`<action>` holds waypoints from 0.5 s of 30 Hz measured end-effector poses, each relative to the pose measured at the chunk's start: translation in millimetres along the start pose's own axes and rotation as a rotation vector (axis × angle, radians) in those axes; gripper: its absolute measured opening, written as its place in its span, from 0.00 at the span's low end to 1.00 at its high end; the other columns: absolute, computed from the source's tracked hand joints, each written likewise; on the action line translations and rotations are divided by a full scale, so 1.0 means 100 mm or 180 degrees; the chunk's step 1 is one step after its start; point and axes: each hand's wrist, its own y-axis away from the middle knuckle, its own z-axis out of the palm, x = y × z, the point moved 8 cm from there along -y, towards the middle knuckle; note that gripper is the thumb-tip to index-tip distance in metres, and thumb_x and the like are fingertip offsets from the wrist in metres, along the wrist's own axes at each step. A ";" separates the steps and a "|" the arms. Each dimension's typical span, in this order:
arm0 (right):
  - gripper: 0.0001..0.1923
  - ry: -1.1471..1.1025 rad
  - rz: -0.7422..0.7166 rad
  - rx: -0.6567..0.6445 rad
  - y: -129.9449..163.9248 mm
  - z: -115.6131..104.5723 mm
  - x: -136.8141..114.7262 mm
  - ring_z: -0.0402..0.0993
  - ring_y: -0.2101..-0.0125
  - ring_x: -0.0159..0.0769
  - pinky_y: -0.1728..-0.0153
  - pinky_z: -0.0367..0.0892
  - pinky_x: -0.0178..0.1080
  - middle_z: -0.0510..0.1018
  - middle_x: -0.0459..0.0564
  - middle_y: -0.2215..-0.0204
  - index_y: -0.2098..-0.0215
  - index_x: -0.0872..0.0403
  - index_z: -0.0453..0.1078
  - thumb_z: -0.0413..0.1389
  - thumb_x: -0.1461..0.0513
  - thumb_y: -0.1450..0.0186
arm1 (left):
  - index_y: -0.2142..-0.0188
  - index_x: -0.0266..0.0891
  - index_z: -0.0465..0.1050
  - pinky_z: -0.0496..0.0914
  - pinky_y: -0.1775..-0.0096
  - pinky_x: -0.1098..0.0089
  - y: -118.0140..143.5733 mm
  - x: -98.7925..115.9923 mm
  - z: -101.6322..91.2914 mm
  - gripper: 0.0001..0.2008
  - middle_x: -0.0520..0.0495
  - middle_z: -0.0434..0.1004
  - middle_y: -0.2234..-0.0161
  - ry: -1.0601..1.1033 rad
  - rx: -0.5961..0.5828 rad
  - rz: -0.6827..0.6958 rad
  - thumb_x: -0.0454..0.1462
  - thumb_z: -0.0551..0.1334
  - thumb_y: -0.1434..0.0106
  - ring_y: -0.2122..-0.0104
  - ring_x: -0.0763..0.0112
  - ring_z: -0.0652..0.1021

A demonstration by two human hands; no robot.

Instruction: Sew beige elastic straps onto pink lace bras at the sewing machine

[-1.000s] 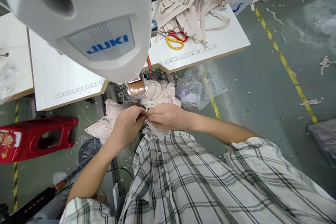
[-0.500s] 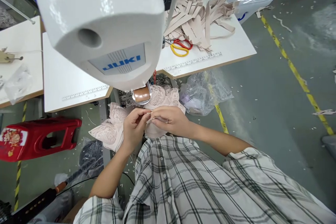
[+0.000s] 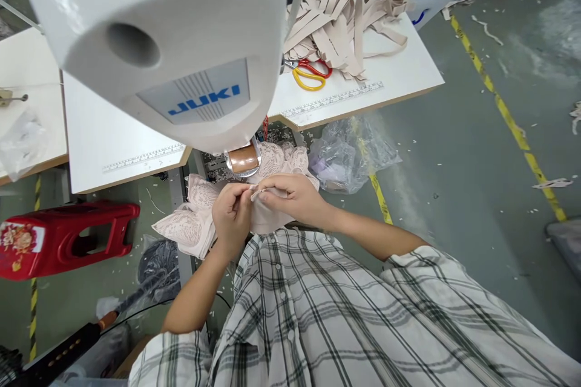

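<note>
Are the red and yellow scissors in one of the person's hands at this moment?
No, the scissors lie on the white table while both hands pinch the lace fabric.

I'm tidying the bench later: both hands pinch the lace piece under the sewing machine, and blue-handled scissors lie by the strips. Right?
Not quite: the head view shows the scissors have red and yellow handles. Both the left hand and right hand do pinch the lace piece.
</note>
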 end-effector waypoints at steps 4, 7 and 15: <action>0.11 0.0535 -0.0122 0.0093 -0.12 -0.19 -0.07 0.76 0.67 0.32 0.64 0.65 0.34 0.82 0.45 0.68 0.61 0.52 0.77 0.53 0.57 0.29 | 0.61 0.39 0.75 0.71 0.64 0.74 -0.06 0.17 -0.04 0.05 0.49 0.80 0.66 -0.0392 -0.0121 0.0393 0.34 0.60 0.30 0.66 0.74 0.78; 0.11 0.0951 -0.0383 -0.0130 -0.22 -0.20 -0.17 0.73 0.69 0.31 0.65 0.61 0.34 0.81 0.45 0.70 0.62 0.53 0.77 0.53 0.59 0.29 | 0.59 0.39 0.77 0.72 0.64 0.75 -0.09 0.34 -0.08 0.05 0.48 0.83 0.64 -0.0640 -0.0194 0.0896 0.32 0.62 0.32 0.65 0.74 0.80; 0.10 0.0462 0.0091 -0.0695 -0.28 -0.16 -0.15 0.68 0.73 0.27 0.68 0.57 0.33 0.78 0.41 0.75 0.65 0.54 0.77 0.55 0.60 0.31 | 0.60 0.40 0.80 0.72 0.66 0.76 -0.18 0.39 -0.15 0.04 0.48 0.85 0.65 -0.0893 -0.0201 0.0966 0.34 0.65 0.33 0.67 0.73 0.82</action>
